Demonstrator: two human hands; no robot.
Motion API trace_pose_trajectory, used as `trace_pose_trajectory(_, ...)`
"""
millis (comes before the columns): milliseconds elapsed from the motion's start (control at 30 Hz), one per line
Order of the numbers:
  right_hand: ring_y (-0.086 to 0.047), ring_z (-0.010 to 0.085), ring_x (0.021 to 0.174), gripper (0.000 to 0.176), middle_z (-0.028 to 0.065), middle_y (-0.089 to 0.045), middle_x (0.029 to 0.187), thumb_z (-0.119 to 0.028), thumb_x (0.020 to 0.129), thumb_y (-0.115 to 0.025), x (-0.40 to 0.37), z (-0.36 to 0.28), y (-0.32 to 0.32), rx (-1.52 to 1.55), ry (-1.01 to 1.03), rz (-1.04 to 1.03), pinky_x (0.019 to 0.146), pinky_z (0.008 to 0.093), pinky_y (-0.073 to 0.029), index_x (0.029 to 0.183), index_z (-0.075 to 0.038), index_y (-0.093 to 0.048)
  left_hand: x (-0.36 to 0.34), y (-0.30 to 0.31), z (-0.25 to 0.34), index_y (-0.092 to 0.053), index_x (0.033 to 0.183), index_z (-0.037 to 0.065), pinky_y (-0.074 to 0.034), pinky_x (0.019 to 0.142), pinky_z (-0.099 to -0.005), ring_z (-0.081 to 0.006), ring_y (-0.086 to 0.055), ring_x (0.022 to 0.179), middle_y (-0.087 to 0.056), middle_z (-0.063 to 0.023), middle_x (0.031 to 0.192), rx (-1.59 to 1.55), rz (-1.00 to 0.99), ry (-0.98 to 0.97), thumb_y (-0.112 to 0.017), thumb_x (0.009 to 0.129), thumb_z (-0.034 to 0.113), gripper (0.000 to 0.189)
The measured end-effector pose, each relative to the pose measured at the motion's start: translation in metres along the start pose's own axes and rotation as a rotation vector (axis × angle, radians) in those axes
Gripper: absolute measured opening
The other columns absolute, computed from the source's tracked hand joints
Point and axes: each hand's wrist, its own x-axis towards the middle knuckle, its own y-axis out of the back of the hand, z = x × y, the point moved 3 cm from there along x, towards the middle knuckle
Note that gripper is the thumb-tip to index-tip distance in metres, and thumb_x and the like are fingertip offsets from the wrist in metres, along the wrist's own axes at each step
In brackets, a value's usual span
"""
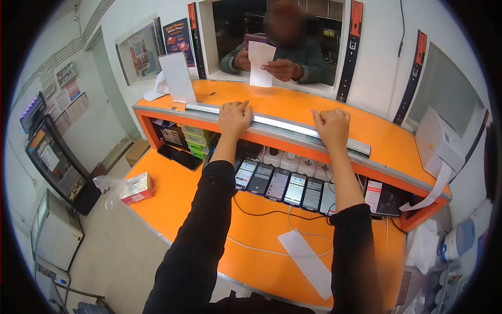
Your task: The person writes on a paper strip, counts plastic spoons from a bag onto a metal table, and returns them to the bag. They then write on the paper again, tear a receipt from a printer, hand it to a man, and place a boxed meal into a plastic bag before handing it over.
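My left hand [235, 118] rests on the metal edge strip [285, 127] of the raised orange counter [219, 90], its fingers curled. Farther right, my right hand [332, 125] lies on the same edge, fingers also curled, with the thumb raised. Whether either hand grips the strip is hard to tell. Below the shelf stands a row of several lit phones [295, 189] between my forearms. A long paper slip [306, 264] lies on the lower orange desk [261, 235], near white and black cables.
Across the counter, a person [308, 49] at the window holds a white paper [260, 63]. A white printer [439, 141] trails paper at right. At left are a red-and-white box [138, 189], green drawers [196, 140], a white upright panel [178, 78] and a glass-door fridge [60, 162].
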Motion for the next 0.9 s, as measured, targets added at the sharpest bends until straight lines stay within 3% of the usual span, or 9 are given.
trace_pose_trajectory(900,-0.052,0.0236,0.065,0.043,0.0082,-0.057,0.054,-0.038,0.084,-0.062,0.0003,-0.0018,-0.0041,-0.112,-0.049,-0.066,0.074,0.0383,-0.036,0.056,-0.006,-0.066,-0.0029,0.0033,-0.0019,-0.074,0.095,0.009,-0.040,0.091,-0.0400,-0.0288,-0.059,0.089,-0.069,-0.0097,0.088,-0.009,0.030,0.010,-0.056,0.081,0.031,0.031)
